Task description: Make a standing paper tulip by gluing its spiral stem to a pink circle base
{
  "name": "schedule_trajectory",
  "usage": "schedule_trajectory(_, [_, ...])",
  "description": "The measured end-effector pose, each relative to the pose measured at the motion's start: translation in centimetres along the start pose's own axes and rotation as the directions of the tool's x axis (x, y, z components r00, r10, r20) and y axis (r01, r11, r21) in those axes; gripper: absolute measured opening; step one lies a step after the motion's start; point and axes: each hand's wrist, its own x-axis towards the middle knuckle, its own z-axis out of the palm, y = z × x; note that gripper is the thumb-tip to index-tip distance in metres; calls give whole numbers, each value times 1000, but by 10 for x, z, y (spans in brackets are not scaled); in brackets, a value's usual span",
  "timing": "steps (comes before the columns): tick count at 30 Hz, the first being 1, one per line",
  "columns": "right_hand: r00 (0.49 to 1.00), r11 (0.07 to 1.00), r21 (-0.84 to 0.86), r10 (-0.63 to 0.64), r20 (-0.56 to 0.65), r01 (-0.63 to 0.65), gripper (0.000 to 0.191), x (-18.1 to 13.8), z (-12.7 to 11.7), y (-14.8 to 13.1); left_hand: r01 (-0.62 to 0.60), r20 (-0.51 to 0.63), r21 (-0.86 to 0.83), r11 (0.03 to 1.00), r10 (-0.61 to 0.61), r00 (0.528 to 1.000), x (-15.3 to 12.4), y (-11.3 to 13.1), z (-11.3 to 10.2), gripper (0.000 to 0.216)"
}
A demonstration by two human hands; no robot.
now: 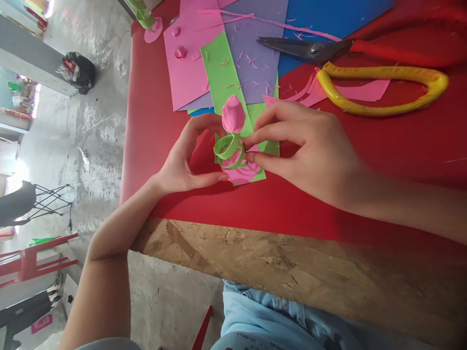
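Observation:
A small paper flower stands in front of me, with a pink bud (233,114) on top, curled green paper strips (226,146) looped below it and a round pink paper base (248,173). My right hand (295,141) pinches the green strip at the loop's right side between thumb and fingers. On the other side my left hand (188,155) curves around the flower, thumb and fingers apart. Its thumb tip is beside the pink base; its fingertips pass partly behind the bud. Whether they press on the flower I cannot tell.
Scissors (315,48) with red and yellow handles lie at the back right. Pink (189,73), green (222,73), purple (255,63) and blue paper (328,19) carry thin pink scraps. Another green-and-pink paper piece (149,24) stands at the red tabletop's (146,121) far left corner.

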Motion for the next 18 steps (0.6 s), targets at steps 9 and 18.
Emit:
schedule_trajectory(9, [1000,1000,-19,3,-3,-3,10,0,1,1,41,130,90,995,-53,990,-4,-8,-8,48])
schedule_trajectory(18, [1000,1000,-7,-2,10,2,10,0,0,2,8,124,65,998,-16,992,0,-6,-15,41])
